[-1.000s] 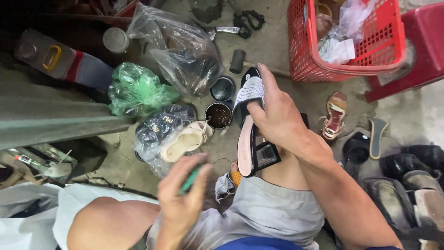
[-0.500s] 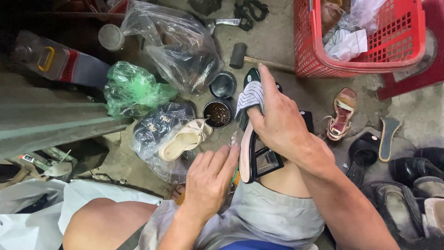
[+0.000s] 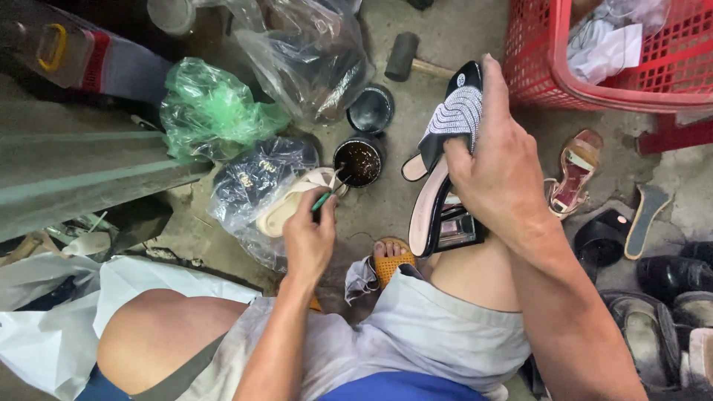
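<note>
My right hand [image 3: 497,171] grips a black slip-on sandal [image 3: 445,148] with a sparkly grey strap, held on edge above my right knee so its pale insole shows. My left hand [image 3: 308,238] holds a thin green-handled brush [image 3: 327,197]; its tip reaches into a small round black tin [image 3: 359,160] of dark glue on the concrete floor. A second black tin [image 3: 370,110] sits just behind it. A black box-like block [image 3: 457,226] rests on my knee under the sandal.
Clear and green plastic bags [image 3: 215,111] with shoes lie to the left. A red plastic basket [image 3: 594,52] stands at upper right. A hammer [image 3: 405,56] lies behind the tins. Loose sandals and dark shoes [image 3: 653,275] crowd the right side.
My left hand moved forward from near my lap to the glue tin with the green brush. The right hand keeps holding the sandal in about the same spot.
</note>
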